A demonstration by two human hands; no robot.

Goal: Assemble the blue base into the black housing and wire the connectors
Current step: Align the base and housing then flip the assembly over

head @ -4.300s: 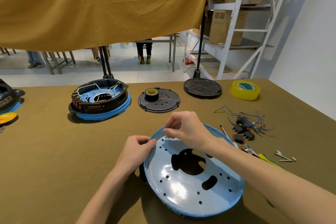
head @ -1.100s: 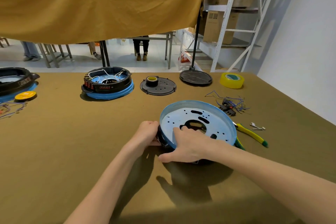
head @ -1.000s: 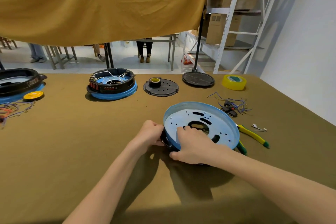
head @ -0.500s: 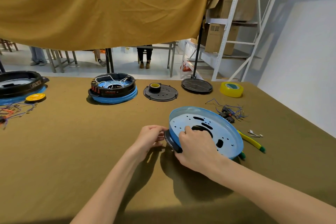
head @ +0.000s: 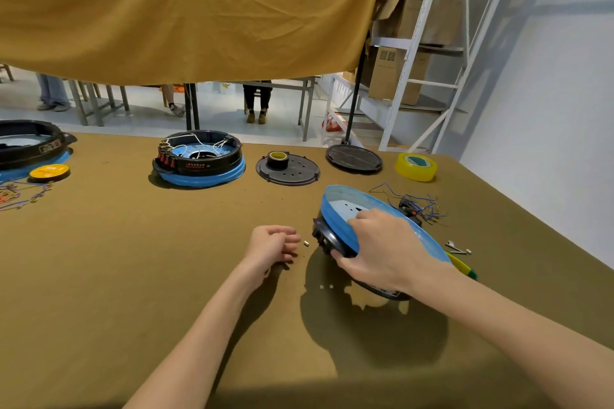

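Observation:
My right hand (head: 382, 249) grips the near left edge of the blue base (head: 335, 212), which sits in the black housing (head: 327, 237). The pair is tilted, lifted off the cloth on its near side, with a shadow beneath. My left hand (head: 272, 244) rests on the table just left of it, fingers loosely curled, holding nothing that I can see. A small metal piece (head: 306, 243) lies on the cloth between my left hand and the housing. A bundle of blue wires with black connectors (head: 413, 204) lies behind the base to the right.
A finished black-and-blue unit (head: 199, 161) stands at the back, beside a black perforated disc with a tape roll (head: 287, 168), a black lid (head: 354, 159) and yellow tape (head: 416, 167). Another unit (head: 28, 146) is far left. Yellow-handled pliers (head: 461, 267) and small metal terminals (head: 458, 247) lie right.
My left hand let go of the housing and dropped to the cloth. My right hand tipped the base and housing up more steeply. The small metal piece now shows on the cloth.

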